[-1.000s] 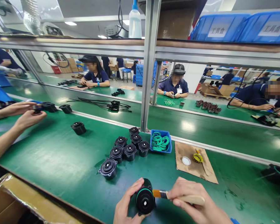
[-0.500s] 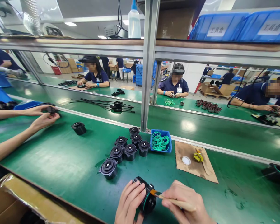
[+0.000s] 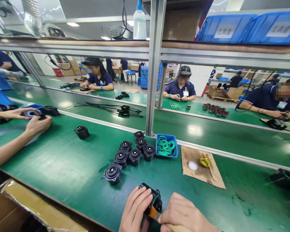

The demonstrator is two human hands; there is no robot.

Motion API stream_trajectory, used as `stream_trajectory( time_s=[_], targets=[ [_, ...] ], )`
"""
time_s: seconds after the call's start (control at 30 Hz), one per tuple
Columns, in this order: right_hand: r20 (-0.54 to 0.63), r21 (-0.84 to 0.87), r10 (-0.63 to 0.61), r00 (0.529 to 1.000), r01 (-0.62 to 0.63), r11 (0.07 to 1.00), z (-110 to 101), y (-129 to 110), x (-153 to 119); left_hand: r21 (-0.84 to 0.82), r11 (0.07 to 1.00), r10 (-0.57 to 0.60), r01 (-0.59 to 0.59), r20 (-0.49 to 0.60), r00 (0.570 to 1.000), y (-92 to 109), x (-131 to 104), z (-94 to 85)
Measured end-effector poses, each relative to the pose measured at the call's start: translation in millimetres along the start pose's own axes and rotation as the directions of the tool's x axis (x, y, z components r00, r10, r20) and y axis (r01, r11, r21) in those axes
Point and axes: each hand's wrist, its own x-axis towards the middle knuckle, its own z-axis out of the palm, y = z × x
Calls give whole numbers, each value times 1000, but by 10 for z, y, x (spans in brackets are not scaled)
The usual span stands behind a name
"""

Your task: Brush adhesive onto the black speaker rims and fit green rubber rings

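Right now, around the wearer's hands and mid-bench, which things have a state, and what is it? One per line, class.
Left hand, gripping the held housing
Held housing, tilted, green ring around it
Right hand, gripping the brush
Brush, bristles at held housing's edge
Seven grouped housings, upright
Blue tray, open, holding loose rings
Cardboard sheet, flat, stained

The head-worn camera looked forward and down over the green bench [image 3: 60,164]. The left hand [image 3: 134,207] and right hand [image 3: 183,212] showed close at the bottom, co-workers [image 3: 180,87] farther off beyond the metal post [image 3: 154,74].
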Motion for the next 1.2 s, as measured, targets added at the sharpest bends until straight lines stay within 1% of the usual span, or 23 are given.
stream_trajectory(
  time_s=[0.1,0.2,0.3,0.37,0.4,0.47,0.53,0.57,0.7,0.77,0.83,0.9,1.0,1.1,1.17,1.2],
  targets=[
    [-54,25,69,996,-68,997,-75,54,28,-17,1000,-22,21,-15,1000,12,-7,7],
    [-90,-32,141,986,-145,989,-138,97,39,-24,999,-44,44,-7,999,35,-24,12],
    [-116,-68,182,977,-190,979,-130,111,24,-40,990,-133,132,-16,991,65,-37,16],
    [-109,-52,160,981,-166,985,-100,93,12,-55,981,-188,187,-12,982,71,-36,15],
    [-95,-38,147,985,-152,988,-83,77,10,-59,980,-191,191,-2,982,69,-33,12],
    [-55,-12,134,989,-135,991,-58,38,13,-62,985,-157,158,21,987,54,-19,3],
    [-10,-7,128,992,-128,992,-46,2,26,-67,988,-137,139,21,990,41,3,-10],
    [8,-15,112,994,-112,994,-44,-12,34,-74,986,-145,146,17,989,40,15,-17],
    [109,-125,-7,994,20,992,-57,-63,63,-137,960,-241,244,34,970,81,61,-36],
    [171,-176,-7,985,37,984,-73,-102,70,-174,934,-307,311,46,950,111,80,-41],
    [215,-200,13,976,31,979,-89,-141,62,-203,905,-370,375,61,927,128,97,-50],
    [259,-221,46,965,13,975,-102,-163,34,-209,887,-402,411,88,912,128,116,-69],
    [342,-238,113,933,-30,971,-124,-151,-24,-190,893,-388,408,134,912,104,145,-108],
    [417,-226,175,892,-85,970,-158,-114,-47,-180,895,-388,407,135,912,86,164,-135],
    [417,-195,193,888,-120,973,-184,-93,-25,-181,893,-389,411,148,909,86,170,-140],
    [406,-163,188,895,-131,978,-196,-85,-3,-182,891,-389,415,163,907,88,172,-139]
  ],
)
